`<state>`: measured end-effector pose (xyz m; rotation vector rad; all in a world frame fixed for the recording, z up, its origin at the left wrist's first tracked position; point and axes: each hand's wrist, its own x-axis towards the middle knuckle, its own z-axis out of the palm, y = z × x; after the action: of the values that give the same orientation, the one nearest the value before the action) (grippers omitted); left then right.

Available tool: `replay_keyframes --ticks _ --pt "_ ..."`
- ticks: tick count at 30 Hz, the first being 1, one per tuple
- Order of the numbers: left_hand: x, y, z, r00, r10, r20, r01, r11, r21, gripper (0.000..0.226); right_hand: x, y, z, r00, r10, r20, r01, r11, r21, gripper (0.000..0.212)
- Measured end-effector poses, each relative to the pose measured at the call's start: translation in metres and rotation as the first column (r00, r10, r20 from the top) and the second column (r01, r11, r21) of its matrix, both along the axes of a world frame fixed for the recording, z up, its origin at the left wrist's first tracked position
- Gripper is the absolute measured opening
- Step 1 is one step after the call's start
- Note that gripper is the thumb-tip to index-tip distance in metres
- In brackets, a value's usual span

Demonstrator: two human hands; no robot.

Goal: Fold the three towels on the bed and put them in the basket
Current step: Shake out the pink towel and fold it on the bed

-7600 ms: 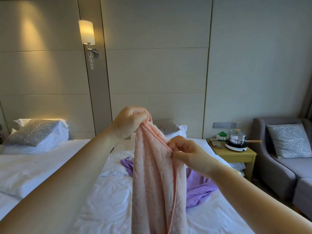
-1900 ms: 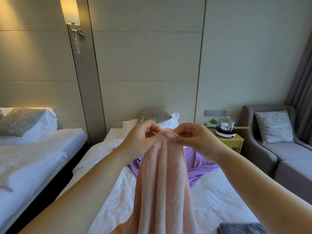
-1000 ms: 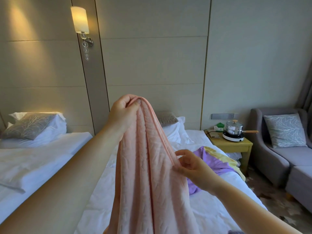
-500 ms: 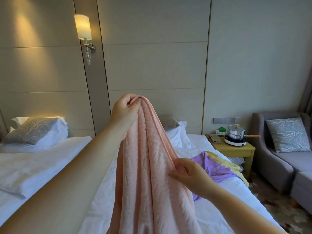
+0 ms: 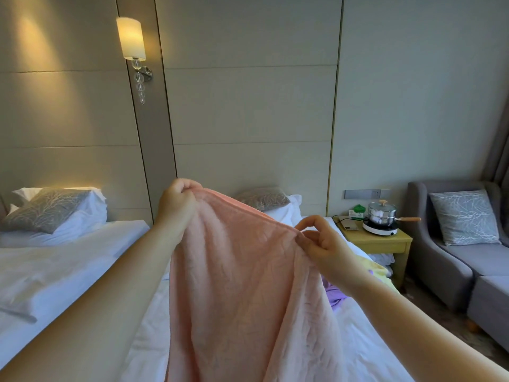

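- Head view: we hold the pink towel [image 5: 248, 285] up over the near bed [image 5: 371, 340]. Its top hem stretches between our two hands and the rest hangs down out of frame.
- Our left hand [image 5: 176, 205] grips the upper left corner in curled fingers. It was the high point of a narrow, bunched drape half a second ago and now sits lower.
- Our right hand [image 5: 322, 244] pinches the hem between thumb and forefinger, the other fingers loosely raised. A moment ago it was lower down the side edge; it has run up to the hem and drawn away to the right.
- So the towel has gone from a gathered rope to an open sheet, sagging a little between the grips. We judge it is now spread enough for the first fold.
- A purple towel [image 5: 334, 295] lies crumpled on the bed behind our right wrist, with pale yellow cloth [image 5: 377, 271] just beside it; we cannot tell whether they are one piece.
- No basket is in view, and nothing here looks folded yet.
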<state>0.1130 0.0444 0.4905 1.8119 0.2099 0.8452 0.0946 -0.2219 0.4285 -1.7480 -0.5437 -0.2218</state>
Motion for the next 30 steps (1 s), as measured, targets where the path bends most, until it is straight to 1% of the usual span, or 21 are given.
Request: replay_keyframes --ticks 1,3,4,5,6,7,8,9,10,11,12,14,16,18,20,22,25,27,30 --pt "-0.003 -0.008 -0.004 0.999 -0.032 -0.013 0.032 0.999 0.009 0.034 0.000 0.002 0.002 1.000 0.015 -0.009 -0.015 1.000 -0.003 0.006" --pt "-0.011 -0.028 -0.014 0.985 -0.165 -0.053 0.170 0.980 0.101 0.036 0.001 0.007 0.005 0.999 0.035 -0.025 -0.036 0.999 -0.024 0.008" --pt "-0.015 -0.039 -0.020 0.963 -0.256 -0.086 0.266 0.951 0.154 0.036 0.001 0.009 0.007 0.998 0.044 -0.036 -0.045 0.998 -0.038 0.009" --pt "-0.019 -0.049 -0.029 0.929 -0.349 -0.122 0.367 0.911 0.189 0.029 0.001 0.010 0.009 0.997 0.058 -0.047 -0.060 0.997 -0.055 0.010" --pt "-0.023 -0.058 -0.037 0.867 -0.464 -0.183 0.494 0.851 0.180 0.015 0.001 0.011 0.010 0.995 0.080 -0.059 -0.084 0.993 -0.077 0.010" --pt "-0.026 -0.065 -0.042 0.794 -0.546 -0.268 0.596 0.786 0.165 0.025 0.000 0.011 0.011 0.991 0.113 -0.072 -0.119 0.988 -0.094 0.010" --pt "-0.026 -0.069 -0.046 0.718 -0.602 -0.350 0.678 0.719 0.155 0.049 -0.001 0.011 0.013 0.985 0.150 -0.086 -0.159 0.982 -0.100 0.011" --pt "-0.025 -0.070 -0.050 0.659 -0.621 -0.424 0.732 0.658 0.175 0.059 -0.001 0.010 0.013 0.979 0.181 -0.097 -0.191 0.977 -0.098 0.011" --pt "-0.021 -0.071 -0.053 0.634 -0.623 -0.459 0.757 0.621 0.203 0.050 -0.001 0.007 0.013 0.975 0.197 -0.102 -0.207 0.974 -0.092 0.012" --pt "-0.021 -0.072 -0.052 0.617 -0.621 -0.483 0.771 0.600 0.215 0.035 -0.002 0.004 0.012 0.975 0.198 -0.103 -0.207 0.975 -0.079 0.014" --pt "-0.021 -0.072 -0.050 0.623 -0.614 -0.485 0.768 0.599 0.227 0.032 -0.002 0.001 0.011 0.976 0.190 -0.105 -0.197 0.979 -0.057 0.015" --pt "-0.020 -0.070 -0.046 0.654 -0.602 -0.458 0.745 0.616 0.254 0.037 -0.003 -0.006 0.006 0.974 0.186 -0.126 -0.186 0.983 0.012 0.017" --pt "-0.019 -0.070 -0.042 0.709 -0.600 -0.372 0.703 0.642 0.305 0.030 -0.005 -0.010 -0.001 0.966 0.205 -0.156 -0.200 0.979 0.044 0.019" --pt "-0.018 -0.071 -0.033 0.782 -0.569 -0.255 0.624 0.699 0.350 0.016 -0.008 -0.012 -0.010 0.957 0.228 -0.178 -0.227 0.974 0.026 0.023" --pt "-0.017 -0.069 -0.020 0.863 -0.487 -0.130 0.500 0.792 0.350 0.007 -0.009 -0.015 -0.015 0.950 0.240 -0.198 -0.242 0.970 0.014 0.027" --pt "-0.016 -0.064 -0.003 0.925 -0.380 -0.008 0.360 0.870 0.336 0.007 -0.008 -0.018 -0.015 0.954 0.220 -0.206 -0.233 0.972 -0.039 0.029" --pt "-0.017 -0.050 0.023 0.962 -0.236 0.136 0.190 0.939 0.288 0.016 -0.008 -0.021 -0.012 0.977 0.158 -0.145 -0.187 0.958 -0.216 0.027" --pt "-0.018 -0.040 0.034 0.973 -0.148 0.175 0.097 0.957 0.272 0.016 -0.009 -0.021 -0.007 0.990 0.116 -0.086 -0.138 0.937 -0.320 0.025" --pt "-0.021 -0.032 0.038 0.971 -0.136 0.195 0.083 0.963 0.258 0.012 -0.010 -0.019 0.000 0.996 0.084 -0.042 -0.093 0.918 -0.385 0.032"
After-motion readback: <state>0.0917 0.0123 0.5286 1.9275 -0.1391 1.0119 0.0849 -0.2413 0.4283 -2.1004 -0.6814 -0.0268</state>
